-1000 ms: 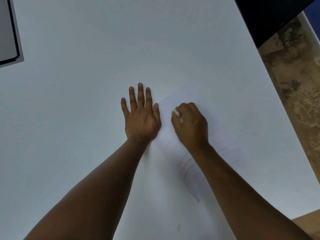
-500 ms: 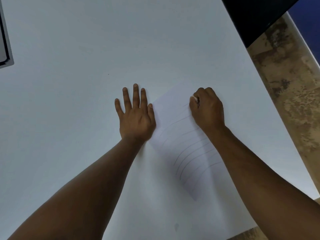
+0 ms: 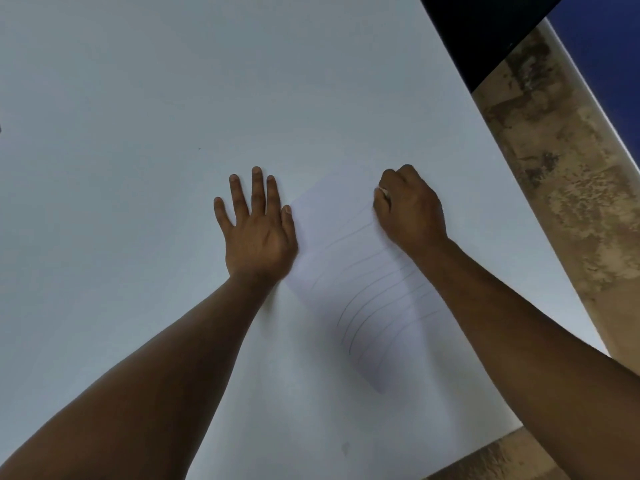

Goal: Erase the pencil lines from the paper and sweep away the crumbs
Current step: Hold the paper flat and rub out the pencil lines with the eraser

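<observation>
White paper (image 3: 349,258) lies tilted at centre frame on the table (image 3: 138,98), its curved pencil lines (image 3: 374,299) running down toward the lower right. My left hand (image 3: 258,233) presses flat, fingers straight, thumb on the sheet's left edge. My right hand (image 3: 410,211) is curled tight round a white eraser (image 3: 382,192), only a sliver showing, at the paper's upper right.

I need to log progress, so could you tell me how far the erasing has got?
Early stage. The far strip of the paper looks blank or only faintly marked. In hand: the right hand grips the eraser at the top line while the left hand lies flat at the paper's left edge. Left: several curved pencil lines, then sweeping.
</observation>
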Motion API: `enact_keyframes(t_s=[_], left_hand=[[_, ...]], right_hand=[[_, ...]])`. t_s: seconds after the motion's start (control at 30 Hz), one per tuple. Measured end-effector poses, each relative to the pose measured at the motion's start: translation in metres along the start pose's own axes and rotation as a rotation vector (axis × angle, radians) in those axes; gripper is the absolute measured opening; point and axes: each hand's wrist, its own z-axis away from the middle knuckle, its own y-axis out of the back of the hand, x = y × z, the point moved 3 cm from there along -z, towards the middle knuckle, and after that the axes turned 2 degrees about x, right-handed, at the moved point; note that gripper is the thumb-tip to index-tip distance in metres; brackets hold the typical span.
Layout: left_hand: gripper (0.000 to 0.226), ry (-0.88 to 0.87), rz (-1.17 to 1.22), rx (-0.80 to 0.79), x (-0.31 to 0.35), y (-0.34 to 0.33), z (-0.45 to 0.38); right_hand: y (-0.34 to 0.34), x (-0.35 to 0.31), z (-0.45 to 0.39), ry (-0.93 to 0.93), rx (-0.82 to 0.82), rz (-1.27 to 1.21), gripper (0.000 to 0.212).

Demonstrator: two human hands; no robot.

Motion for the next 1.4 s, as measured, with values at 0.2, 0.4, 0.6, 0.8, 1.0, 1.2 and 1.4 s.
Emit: enact_keyframes(t_s=[0.2, 0.4, 0.6, 0.8, 1.0, 1.2, 1.4], left_hand=[[0.063, 0.007, -0.004, -0.003, 0.001, 0.002, -0.001], [0.062, 0.003, -0.003, -0.005, 0.000, 0.002, -0.001], [0.063, 0.008, 0.003, -0.007, 0.000, 0.002, 0.000], [0.065, 0.007, -0.009, -0.013, 0.001, 0.003, -0.001], [0.067, 0.001, -0.022, 0.003, 0.000, 0.000, 0.000], [0.067, -0.014, -0.038, -0.010, 0.000, -0.001, -0.001], [0.067, -0.009, -0.034, -0.016, 0.000, -0.001, 0.000]], right_hand=[[-0.004, -0.024, 0.018, 0.107, -0.003, -0.216, 0.012], [-0.007, -0.028, 0.015, 0.114, -0.029, -0.097, 0.012], [0.001, -0.019, 0.007, -0.017, -0.018, -0.189, 0.008], [-0.010, -0.070, 0.050, 0.078, -0.070, -0.422, 0.015], [-0.025, -0.083, 0.063, 0.121, -0.139, -0.328, 0.017], [-0.012, -0.050, 0.043, 0.065, -0.007, -0.152, 0.013], [-0.003, -0.010, 0.025, -0.036, 0.034, -0.188, 0.012]])
